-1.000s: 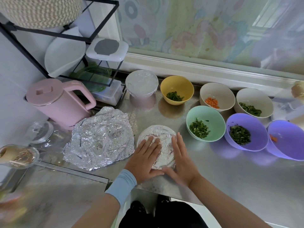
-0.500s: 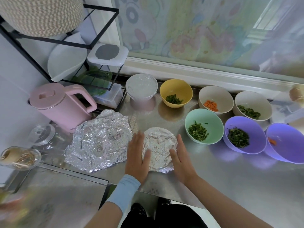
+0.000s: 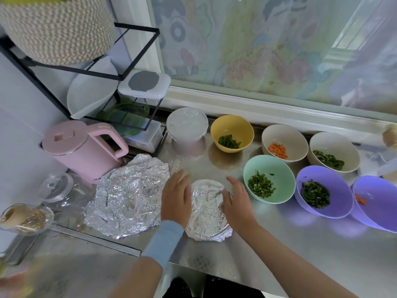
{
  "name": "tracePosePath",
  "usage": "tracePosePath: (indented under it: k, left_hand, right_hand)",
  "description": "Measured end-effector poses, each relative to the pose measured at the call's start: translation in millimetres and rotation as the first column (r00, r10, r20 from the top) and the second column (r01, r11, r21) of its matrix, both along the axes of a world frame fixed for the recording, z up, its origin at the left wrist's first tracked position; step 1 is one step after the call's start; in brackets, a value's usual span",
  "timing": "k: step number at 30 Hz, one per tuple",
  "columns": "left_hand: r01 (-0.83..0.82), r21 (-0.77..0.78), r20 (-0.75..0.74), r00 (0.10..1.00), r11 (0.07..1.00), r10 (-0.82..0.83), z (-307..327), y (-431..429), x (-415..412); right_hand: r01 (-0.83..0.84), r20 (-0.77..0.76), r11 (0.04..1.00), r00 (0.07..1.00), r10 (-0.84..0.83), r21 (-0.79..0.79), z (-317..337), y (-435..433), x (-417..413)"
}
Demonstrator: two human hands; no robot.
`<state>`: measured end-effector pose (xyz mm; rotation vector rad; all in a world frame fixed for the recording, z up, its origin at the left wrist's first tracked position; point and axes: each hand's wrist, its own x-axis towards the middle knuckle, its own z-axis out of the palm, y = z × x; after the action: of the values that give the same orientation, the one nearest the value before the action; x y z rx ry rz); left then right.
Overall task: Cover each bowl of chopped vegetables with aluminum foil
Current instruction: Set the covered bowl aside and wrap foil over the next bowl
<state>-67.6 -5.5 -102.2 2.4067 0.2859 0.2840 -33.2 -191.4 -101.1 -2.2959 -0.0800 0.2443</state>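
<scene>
Between the palms: foil-covered bowl; left hand, right hand flat-fingered against its sides, equally near, gripping nothing.

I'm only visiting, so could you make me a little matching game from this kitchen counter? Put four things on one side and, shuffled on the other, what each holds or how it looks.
Things: 1 yellow bowl; 2 cream bowl beside it; 3 near bowl, between left hand and right hand; 4 pink kettle.
States: a orange cubes inside; b standing far left; c chopped greens inside; d covered in foil.
Pairs: 1-c, 2-a, 3-d, 4-b.
</scene>
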Motion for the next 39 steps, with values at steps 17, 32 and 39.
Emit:
tracePosePath:
  k: [17,32,39]
  left_hand:
    - [0.001,-0.331,-0.326,0.938,0.944,-0.115,-5,-4,51]
    - [0.093,-0.268,-0.324,0.929,0.959,-0.181,-1,-12,39]
    - [-0.010,-0.342,-0.325,0.940,0.940,-0.108,-8,-14,42]
  right_hand:
    - [0.221,-0.208,0.965,0.959,-0.190,0.139,-10,26,36]
    - [0.040,-0.069,0.999,0.997,-0.040,0.005,-12,16,39]
    - [-0.047,-0.084,0.998,0.996,0.043,-0.049,-14,16,41]
